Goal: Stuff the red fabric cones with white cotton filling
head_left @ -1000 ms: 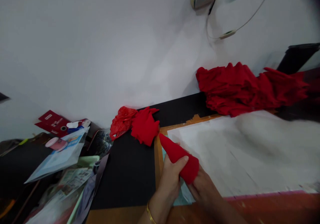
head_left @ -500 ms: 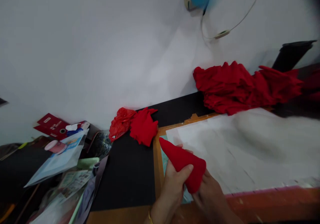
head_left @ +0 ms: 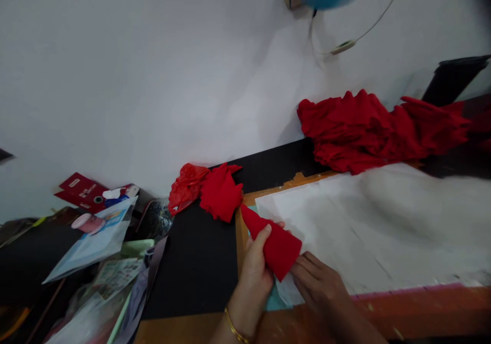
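Currently, Left Hand Is Gripping Red Cloth Cone

The red cloth cone is lying aslant in the lower middle of the frame, its narrow tip pointing to the upper left and its wide end facing the lower right. The left hand is grasping it around the middle, with the thumb pressing on top; a gold bracelet is circling that wrist. The right hand is bringing its bent fingers to the lower edge of the wide end; whether they are pinching the cloth, one cannot tell.

Beneath and beside the hands, white sheeting is spreading toward the right edge of the frame, and a blurred pale shape is covering part of it. A small red cloth stack is sitting just beyond the cone's tip, and a red plastic bag is touching its left side. A larger red cloth heap is stretching across the right of the frame, against the wall, with a black container leaning behind it.

At the lower left, a pink tub is resting on a clear packet, near a red box and a green basket.
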A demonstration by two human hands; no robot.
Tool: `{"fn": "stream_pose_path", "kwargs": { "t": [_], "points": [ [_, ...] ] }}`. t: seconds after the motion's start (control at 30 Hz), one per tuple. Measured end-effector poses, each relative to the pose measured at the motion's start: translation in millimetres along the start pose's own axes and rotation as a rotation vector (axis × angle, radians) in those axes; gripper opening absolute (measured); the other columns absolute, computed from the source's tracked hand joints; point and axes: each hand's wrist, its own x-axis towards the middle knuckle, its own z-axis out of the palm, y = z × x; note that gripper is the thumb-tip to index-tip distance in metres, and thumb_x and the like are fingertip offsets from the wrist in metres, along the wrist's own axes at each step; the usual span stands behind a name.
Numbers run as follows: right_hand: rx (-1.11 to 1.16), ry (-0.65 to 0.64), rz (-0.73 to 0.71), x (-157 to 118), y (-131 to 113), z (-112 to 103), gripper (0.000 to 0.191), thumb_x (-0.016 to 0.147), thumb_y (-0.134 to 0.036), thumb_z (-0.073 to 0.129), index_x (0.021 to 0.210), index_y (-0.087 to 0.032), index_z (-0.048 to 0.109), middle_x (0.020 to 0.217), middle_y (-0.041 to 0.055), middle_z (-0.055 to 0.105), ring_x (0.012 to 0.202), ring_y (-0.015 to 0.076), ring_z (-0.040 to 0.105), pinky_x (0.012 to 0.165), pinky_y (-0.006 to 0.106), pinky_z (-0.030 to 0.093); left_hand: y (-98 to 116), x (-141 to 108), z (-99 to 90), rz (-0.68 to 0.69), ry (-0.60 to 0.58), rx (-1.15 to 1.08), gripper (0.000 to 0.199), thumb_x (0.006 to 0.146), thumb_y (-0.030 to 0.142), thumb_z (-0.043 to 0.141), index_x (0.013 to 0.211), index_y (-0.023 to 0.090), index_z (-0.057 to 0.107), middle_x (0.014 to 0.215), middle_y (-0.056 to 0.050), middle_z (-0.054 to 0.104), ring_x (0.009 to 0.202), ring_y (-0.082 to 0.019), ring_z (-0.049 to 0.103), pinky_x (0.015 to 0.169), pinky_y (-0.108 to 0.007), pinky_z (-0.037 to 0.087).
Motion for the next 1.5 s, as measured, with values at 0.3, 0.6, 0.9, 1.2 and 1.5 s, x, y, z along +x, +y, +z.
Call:
{"fn": "stream_pose_path", "kwargs": {
  "t": [0.3, 0.6, 0.9, 1.2, 1.5],
  "points": [
    [0.013, 0.081, 0.021, -14, 5, 7, 0.044, 0.089, -0.006, 0.047, 0.129, -0.023, 0.054, 0.129, 0.0109, 0.063, 0.114, 0.0221, 0.063, 0.093, 0.039, 0.055, -3, 11, -4.3, 0.121, -0.001, 0.08, 0.051, 0.075, 0.042, 0.075, 0.114, 0.012, 0.06, 0.101, -0.017, 0.074, 0.087, -0.026, 0.072, 0.082, -0.037, 0.056],
    [-0.028, -0.034, -0.077, 9, -5, 7, 0.028, 0.088, -0.011, 0.04, 0.089, -0.018, 0.067, 0.078, 0.009, 0.073, 0.067, 0.0216, 0.068, 0.061, 0.031, 0.058, -6, -16, 4.8, 0.056, -0.165, 0.195, 0.058, 0.058, 0.028, 0.087, 0.109, 0.013, 0.062, 0.103, -0.015, 0.073, 0.088, -0.026, 0.069, 0.081, -0.037, 0.055],
    [-0.059, -0.111, -0.054, 15, -6, 11, 0.03, 0.085, -0.008, 0.037, 0.087, -0.018, 0.065, 0.075, 0.0069, 0.071, 0.06, 0.0203, 0.066, 0.057, 0.029, 0.054, -8, -12, 1.6, 0.04, -0.063, 0.209, 0.063, 0.053, 0.02, 0.089, 0.109, 0.013, 0.063, 0.092, -0.009, 0.073, 0.081, -0.021, 0.068, 0.077, -0.031, 0.055],
    [-0.221, 0.096, -0.057, -2, 0, 8, 0.037, 0.088, -0.006, 0.042, 0.122, -0.012, 0.054, 0.111, 0.0146, 0.069, 0.098, 0.024, 0.066, 0.08, 0.033, 0.059, -2, -10, -5.9, 0.066, -0.154, 0.137, 0.061, 0.061, 0.02, 0.085, 0.118, 0.013, 0.064, 0.115, -0.015, 0.071, 0.106, -0.027, 0.067, 0.097, -0.037, 0.05],
    [-0.122, -0.097, -0.034, 6, 0, 11, 0.048, 0.075, -0.003, 0.043, 0.12, -0.012, 0.057, 0.109, 0.0142, 0.069, 0.098, 0.0282, 0.064, 0.073, 0.037, 0.061, -5, -11, -7.4, 0.031, -0.141, 0.14, 0.051, 0.066, 0.029, 0.083, 0.11, 0.009, 0.067, 0.109, -0.018, 0.072, 0.103, -0.03, 0.068, 0.096, -0.04, 0.051]
  ]
}}
